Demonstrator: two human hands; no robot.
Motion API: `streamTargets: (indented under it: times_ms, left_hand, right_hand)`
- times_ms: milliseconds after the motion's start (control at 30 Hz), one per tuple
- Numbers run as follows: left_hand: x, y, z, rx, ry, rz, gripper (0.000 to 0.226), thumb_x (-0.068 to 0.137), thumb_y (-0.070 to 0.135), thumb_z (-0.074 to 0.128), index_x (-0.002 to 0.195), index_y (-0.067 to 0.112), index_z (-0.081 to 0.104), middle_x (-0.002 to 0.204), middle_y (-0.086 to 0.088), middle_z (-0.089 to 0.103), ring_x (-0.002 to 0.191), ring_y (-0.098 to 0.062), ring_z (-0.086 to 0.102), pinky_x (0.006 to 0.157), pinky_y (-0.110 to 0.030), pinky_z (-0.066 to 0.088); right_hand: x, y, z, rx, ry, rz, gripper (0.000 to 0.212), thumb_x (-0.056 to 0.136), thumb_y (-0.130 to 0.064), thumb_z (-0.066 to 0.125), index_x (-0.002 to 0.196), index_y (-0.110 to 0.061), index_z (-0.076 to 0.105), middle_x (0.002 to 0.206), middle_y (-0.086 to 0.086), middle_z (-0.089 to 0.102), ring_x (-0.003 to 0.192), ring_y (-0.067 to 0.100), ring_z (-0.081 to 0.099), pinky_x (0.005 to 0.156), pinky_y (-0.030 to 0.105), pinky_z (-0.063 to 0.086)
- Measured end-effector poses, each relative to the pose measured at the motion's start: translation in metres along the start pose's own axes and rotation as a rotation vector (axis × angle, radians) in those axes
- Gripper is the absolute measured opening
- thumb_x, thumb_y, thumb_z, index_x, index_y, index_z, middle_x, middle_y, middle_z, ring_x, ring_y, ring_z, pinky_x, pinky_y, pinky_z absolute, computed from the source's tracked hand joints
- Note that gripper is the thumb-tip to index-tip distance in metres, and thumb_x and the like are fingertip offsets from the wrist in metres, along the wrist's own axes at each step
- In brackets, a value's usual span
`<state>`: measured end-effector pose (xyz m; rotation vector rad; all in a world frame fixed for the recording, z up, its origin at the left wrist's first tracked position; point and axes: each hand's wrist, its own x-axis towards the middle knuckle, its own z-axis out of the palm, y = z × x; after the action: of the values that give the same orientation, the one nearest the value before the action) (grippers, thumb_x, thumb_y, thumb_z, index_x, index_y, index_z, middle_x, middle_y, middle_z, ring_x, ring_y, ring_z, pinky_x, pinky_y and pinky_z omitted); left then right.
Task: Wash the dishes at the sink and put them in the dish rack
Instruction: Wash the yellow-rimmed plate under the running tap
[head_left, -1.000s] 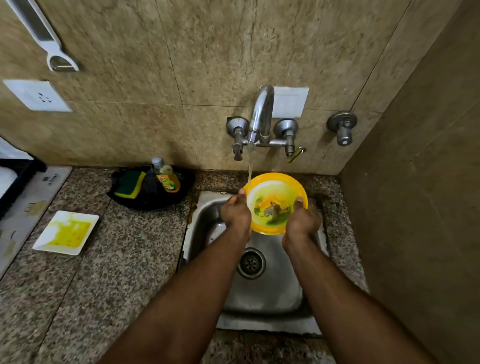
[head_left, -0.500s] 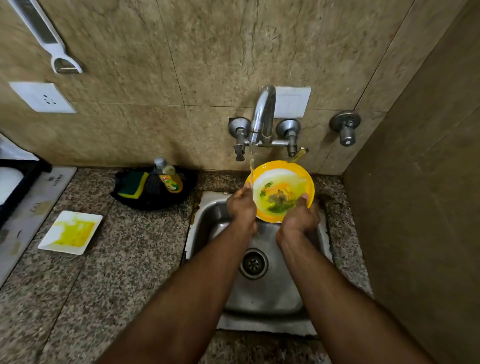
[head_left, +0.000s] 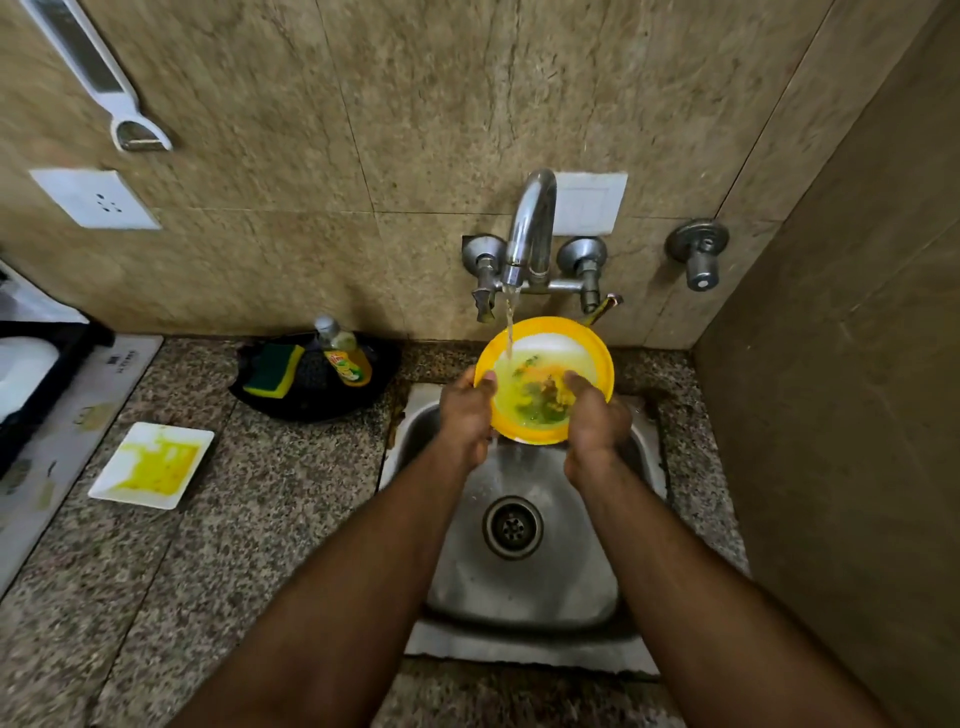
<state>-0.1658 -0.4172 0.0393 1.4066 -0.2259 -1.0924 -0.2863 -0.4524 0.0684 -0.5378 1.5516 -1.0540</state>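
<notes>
- The yellow plate (head_left: 550, 343) is in the middle of the frame, held tilted above the steel sink (head_left: 524, 571), with green and orange food rests on its white inside.
- Water from the tap (head_left: 530, 228) falls on its upper left part.
- The left hand (head_left: 465, 415) grips the plate's left rim, thumb on the inside.
- The right hand (head_left: 595, 415) holds the lower right rim, thumb reaching into the plate.
- At the left of the frame a dirty square white plate (head_left: 153, 465) lies on the granite counter (head_left: 234, 519); above it a green-yellow sponge (head_left: 274, 370) and a soap bottle (head_left: 345, 356).
</notes>
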Motion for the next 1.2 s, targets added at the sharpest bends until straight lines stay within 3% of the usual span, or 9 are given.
streamTargets:
  times_ms: [100,200,400,633,733,900,1000,1067,1200]
  left_hand:
    - [0.004,0.016,-0.003,0.048,-0.084,-0.032,0.028,0.106,0.031,0.054,0.126,0.015,0.066,0.122,-0.014,0.073,0.089,-0.028,0.073,0.067,-0.039,0.062]
    - [-0.008,0.01,0.014,-0.064,-0.171,-0.086,0.019,0.105,0.01,0.052,0.116,0.015,0.066,0.121,-0.015,0.071,0.109,-0.034,0.067,0.091,-0.049,0.056]
    - [-0.018,-0.018,0.024,-0.05,-0.03,-0.032,0.023,0.102,0.0,0.051,0.107,0.013,0.069,0.105,-0.013,0.073,0.095,-0.031,0.069,0.091,-0.054,0.057]
    - [-0.015,0.004,0.015,-0.062,-0.102,-0.047,0.018,0.099,0.005,0.06,0.114,0.01,0.07,0.097,-0.007,0.078,0.094,-0.033,0.072,0.081,-0.045,0.059]
    - [-0.027,-0.004,0.011,-0.094,-0.183,-0.019,0.059,0.079,-0.015,0.063,0.134,0.006,0.061,0.122,-0.018,0.072,0.11,-0.04,0.069,0.09,-0.057,0.058]
    - [-0.022,-0.002,-0.011,0.003,0.004,-0.046,0.053,0.08,-0.017,0.061,0.128,0.006,0.065,0.117,-0.022,0.072,0.109,-0.048,0.067,0.087,-0.071,0.054]
    - [-0.026,-0.005,-0.025,0.133,0.053,-0.015,0.039,0.085,-0.007,0.058,0.109,0.02,0.071,0.104,-0.012,0.075,0.105,-0.042,0.069,0.085,-0.063,0.059]
    - [-0.029,-0.009,-0.032,0.2,0.086,0.028,0.036,0.081,0.008,0.056,0.107,0.026,0.073,0.102,-0.007,0.076,0.1,-0.037,0.071,0.081,-0.064,0.06]
    - [-0.025,-0.023,-0.044,0.246,0.118,0.114,0.03,0.082,0.031,0.06,0.108,0.028,0.075,0.104,-0.002,0.078,0.099,-0.029,0.074,0.087,-0.059,0.06]
  right_hand:
    - [0.014,-0.001,-0.002,0.044,-0.008,0.046,0.041,0.079,-0.041,0.08,0.107,-0.013,0.07,0.11,0.009,0.072,0.097,0.031,0.069,0.091,0.052,0.058]
    - [0.008,-0.003,0.001,0.104,0.114,-0.007,0.026,0.095,-0.032,0.069,0.11,-0.012,0.07,0.107,0.007,0.071,0.092,0.027,0.067,0.086,0.043,0.057]
    - [-0.006,0.006,-0.008,0.101,0.115,-0.031,0.038,0.095,-0.029,0.068,0.128,-0.01,0.068,0.119,0.004,0.07,0.107,0.027,0.066,0.098,0.042,0.053]
    - [0.047,0.042,-0.006,0.062,-0.061,0.074,0.025,0.069,-0.046,0.069,0.088,-0.03,0.066,0.111,0.009,0.074,0.096,0.036,0.071,0.081,0.062,0.059]
    - [0.021,0.028,-0.003,0.08,-0.086,0.048,0.013,0.081,-0.035,0.068,0.092,-0.029,0.066,0.112,0.01,0.073,0.099,0.034,0.071,0.087,0.06,0.059]
    - [-0.008,0.012,-0.018,-0.097,-0.228,0.189,0.016,0.09,-0.002,0.065,0.088,-0.017,0.063,0.087,0.012,0.067,0.071,0.026,0.063,0.064,0.042,0.056]
    - [-0.001,0.024,-0.028,-0.53,-0.166,-0.096,0.027,0.072,-0.008,0.076,0.096,-0.019,0.069,0.105,0.015,0.074,0.086,0.033,0.069,0.075,0.044,0.061]
    - [-0.004,0.035,-0.034,-0.931,-0.192,-0.363,0.063,0.074,-0.011,0.074,0.134,-0.014,0.058,0.122,0.014,0.068,0.108,0.037,0.065,0.085,0.038,0.054]
    - [-0.014,0.057,-0.033,-1.338,-0.502,-0.781,0.063,0.1,-0.036,0.05,0.158,-0.019,0.033,0.167,0.008,0.029,0.156,0.029,0.02,0.122,0.051,0.021]
